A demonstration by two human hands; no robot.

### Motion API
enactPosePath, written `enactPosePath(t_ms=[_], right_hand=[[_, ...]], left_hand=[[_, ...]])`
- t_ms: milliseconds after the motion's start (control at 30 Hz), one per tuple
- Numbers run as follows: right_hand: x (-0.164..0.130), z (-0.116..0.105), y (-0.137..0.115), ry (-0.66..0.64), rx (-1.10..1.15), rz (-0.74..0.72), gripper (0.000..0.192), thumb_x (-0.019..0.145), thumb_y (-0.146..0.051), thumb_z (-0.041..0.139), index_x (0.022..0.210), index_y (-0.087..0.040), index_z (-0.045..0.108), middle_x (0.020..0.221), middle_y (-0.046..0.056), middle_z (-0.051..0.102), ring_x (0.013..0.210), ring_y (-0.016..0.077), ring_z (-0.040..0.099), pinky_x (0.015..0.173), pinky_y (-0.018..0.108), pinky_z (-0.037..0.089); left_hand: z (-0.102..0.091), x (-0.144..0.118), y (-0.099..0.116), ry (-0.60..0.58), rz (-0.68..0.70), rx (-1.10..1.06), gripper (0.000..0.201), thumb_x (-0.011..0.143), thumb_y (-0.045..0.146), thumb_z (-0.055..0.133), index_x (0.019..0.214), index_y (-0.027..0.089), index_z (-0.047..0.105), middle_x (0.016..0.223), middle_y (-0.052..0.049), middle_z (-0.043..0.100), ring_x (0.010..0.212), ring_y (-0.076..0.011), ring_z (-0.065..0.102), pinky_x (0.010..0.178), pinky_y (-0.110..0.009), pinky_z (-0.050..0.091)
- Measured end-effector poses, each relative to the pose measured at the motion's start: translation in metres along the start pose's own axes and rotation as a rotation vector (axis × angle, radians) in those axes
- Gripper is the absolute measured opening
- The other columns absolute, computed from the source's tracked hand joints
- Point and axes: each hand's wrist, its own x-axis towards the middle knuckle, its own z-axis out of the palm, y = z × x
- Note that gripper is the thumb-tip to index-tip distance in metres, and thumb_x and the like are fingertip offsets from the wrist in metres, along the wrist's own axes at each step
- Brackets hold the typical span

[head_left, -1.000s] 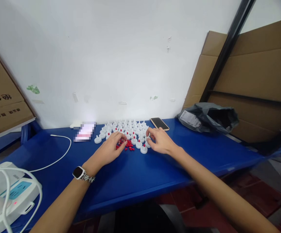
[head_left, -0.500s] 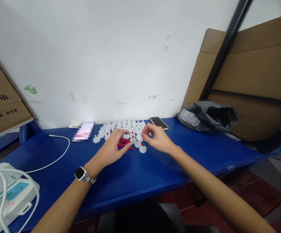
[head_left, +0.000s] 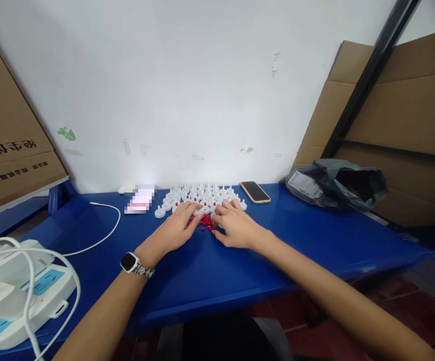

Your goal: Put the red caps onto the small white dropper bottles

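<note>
Brightness: the scene was evenly and brightly lit, the white wall [head_left: 187, 90] close to washed out.
Glare: a bright patch sat on the wall above a pixelated block [head_left: 141, 199].
Shadows: soft and faint under both forearms on the blue counter [head_left: 210, 271].
Distortion: wide-angle bending curved the cardboard [head_left: 401, 115] and the counter's edges.
Sharpness: the small white caps [head_left: 206, 193] were too fine to resolve; the corners were slightly smeared.

My left hand [head_left: 176, 231] and right hand [head_left: 236, 228] flank the small red plastic pins [head_left: 205, 222] on the blue table [head_left: 277, 250]; white plastic caps [head_left: 206, 193] at twelve o'clock, smartphone [head_left: 255, 191] at one, power strip [head_left: 18, 296] at eight.
</note>
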Motion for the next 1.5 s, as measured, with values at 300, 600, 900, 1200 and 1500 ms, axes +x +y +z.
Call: enactPosePath(t_ms=[300,600,900,1200,1500], right_hand=[[0.022,0.004,0.011,0.182,0.436,0.240,0.010,0.082,-0.026,0.058,0.078,-0.017,0.060,0.077,0.004,0.063,0.078,0.0180,0.055,0.082,0.037,0.036],[0.046,0.025,-0.004,0.455,1.164,0.437,0.020,0.083,-0.039,0.057,0.079,-0.019,0.053,0.062,-0.005,0.052,0.057,0.0114,0.049,0.057,0.025,0.038],[0.033,0.011,-0.006,0.395,0.931,0.263,0.026,0.095,-0.041,0.046,0.079,-0.021,0.048,0.064,-0.005,0.046,0.060,0.0112,0.042,0.059,0.025,0.033],[0.030,0.012,0.002,0.355,1.080,0.191,0.032,0.094,-0.048,0.049,0.076,-0.022,0.042,0.065,-0.005,0.039,0.060,0.0120,0.036,0.057,0.025,0.031],[0.029,0.001,0.002,0.284,1.042,0.165,0.029,0.094,-0.042,0.047,0.075,-0.022,0.041,0.064,-0.006,0.038,0.059,0.0113,0.037,0.057,0.025,0.031]], left_hand=[[0.000,0.000,-0.001,0.028,-0.024,-0.012,0.036,0.101,0.046,0.034,0.120,0.021,0.052,0.117,-0.010,0.058,0.114,-0.0244,0.053,0.102,-0.046,0.042],[0.001,-0.001,0.008,0.047,0.017,-0.021,0.033,0.102,0.042,0.030,0.122,0.023,0.048,0.115,-0.009,0.056,0.111,-0.0232,0.053,0.100,-0.043,0.043],[-0.004,-0.002,0.017,0.065,0.044,-0.007,0.031,0.103,0.040,0.029,0.121,0.022,0.047,0.112,-0.009,0.054,0.109,-0.0230,0.051,0.099,-0.043,0.042],[-0.001,0.001,0.010,0.068,0.102,-0.097,0.031,0.102,0.039,0.036,0.127,0.025,0.049,0.113,-0.008,0.055,0.106,-0.0214,0.054,0.096,-0.039,0.044],[-0.006,0.001,0.018,0.072,0.084,-0.128,0.030,0.101,0.041,0.040,0.122,0.025,0.053,0.110,-0.007,0.058,0.099,-0.0206,0.057,0.092,-0.038,0.046]])
